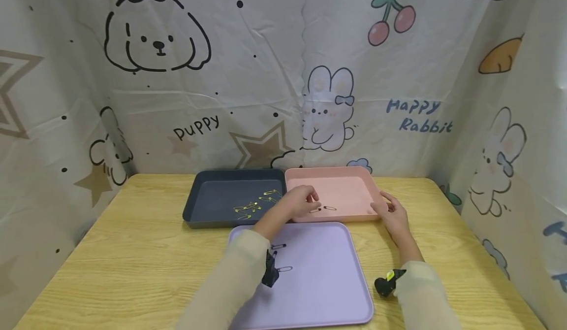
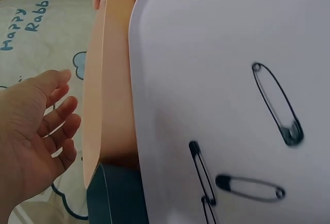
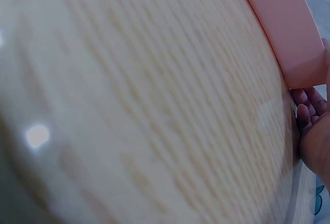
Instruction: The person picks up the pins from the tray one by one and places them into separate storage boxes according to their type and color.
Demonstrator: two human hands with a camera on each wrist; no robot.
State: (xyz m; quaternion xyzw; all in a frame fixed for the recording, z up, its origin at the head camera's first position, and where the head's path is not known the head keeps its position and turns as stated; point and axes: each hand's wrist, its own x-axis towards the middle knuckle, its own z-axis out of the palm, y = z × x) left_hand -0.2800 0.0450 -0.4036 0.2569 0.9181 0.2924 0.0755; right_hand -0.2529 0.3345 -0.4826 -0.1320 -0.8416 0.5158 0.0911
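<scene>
My left hand [image 1: 301, 202] hovers over the left part of the pink tray [image 1: 332, 172], fingers loosely bent and nothing between them. Just below its fingertips, two black safety pins [image 1: 330, 208] lie in that tray near the front. At the tray's right front corner, my right hand [image 1: 393, 216] grips the wall; in the right wrist view, its fingers [image 3: 304, 113] curl round the outside of the corner. Under my left forearm is a lavender tray [image 1: 319, 271], with several black safety pins [image 2: 278, 105] spread on it, partly hidden by the sleeve in the head view.
Left of the pink tray, side by side with it, stands a dark blue tray [image 1: 212, 192] holding several gold safety pins [image 1: 248, 207]. All the trays are on a wood-grain table [image 1: 133, 261]. A printed cloth [image 1: 248, 74] hangs behind and along both sides.
</scene>
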